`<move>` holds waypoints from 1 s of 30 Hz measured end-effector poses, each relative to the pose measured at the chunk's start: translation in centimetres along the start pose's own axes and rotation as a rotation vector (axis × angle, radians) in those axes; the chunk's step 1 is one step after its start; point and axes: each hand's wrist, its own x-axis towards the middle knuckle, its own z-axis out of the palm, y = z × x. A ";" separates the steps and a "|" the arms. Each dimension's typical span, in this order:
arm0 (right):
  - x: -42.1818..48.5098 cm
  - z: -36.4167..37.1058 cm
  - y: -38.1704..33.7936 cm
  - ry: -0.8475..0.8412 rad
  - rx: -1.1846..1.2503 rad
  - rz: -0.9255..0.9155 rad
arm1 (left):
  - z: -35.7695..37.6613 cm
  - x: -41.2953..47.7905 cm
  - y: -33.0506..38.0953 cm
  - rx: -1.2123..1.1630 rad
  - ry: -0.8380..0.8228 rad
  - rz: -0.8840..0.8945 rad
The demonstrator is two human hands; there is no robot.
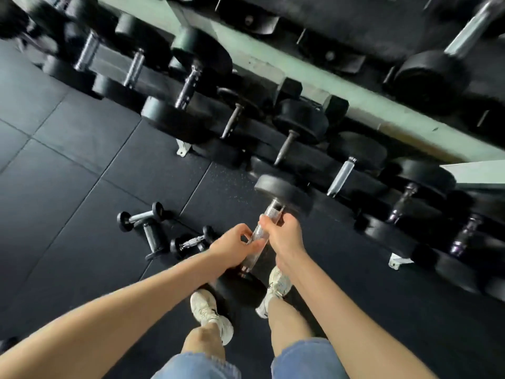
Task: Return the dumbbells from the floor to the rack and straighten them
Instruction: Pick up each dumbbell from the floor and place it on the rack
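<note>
Between the two hands: large dumbbell [269,213] with round black rubber heads and a knurled chrome handle. It is tilted, far head raised toward the rack, near head low between the white shoes [210,315]. Whether it touches the floor I cannot tell.
Left hand [232,246]: fingers wrapped round the lower part of the handle.
Right hand [284,236]: clenched round the upper part, just beside the left.
Handling: probably heavy and rigid. The knurling should prevent slipping, so the handle is the place to grip, with both hands.
Left of the left hand: three small black-and-chrome dumbbells [153,239] lying close together on the dark rubber floor [82,160].
Beyond the hands: pale green steel rack [300,110] with rows of black dumbbells.
</note>
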 end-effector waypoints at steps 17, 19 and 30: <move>1.7 -12.3 -24.5 0.195 0.004 -0.313 | -6.3 -1.5 26.2 -0.218 0.106 0.308; 3.9 -12.8 -26.7 0.225 -0.035 -0.318 | -6.9 0.3 28.5 -0.259 0.101 0.313; 17.2 -11.6 -38.5 0.255 -0.236 -0.208 | -13.1 13.0 37.7 -0.420 0.079 0.234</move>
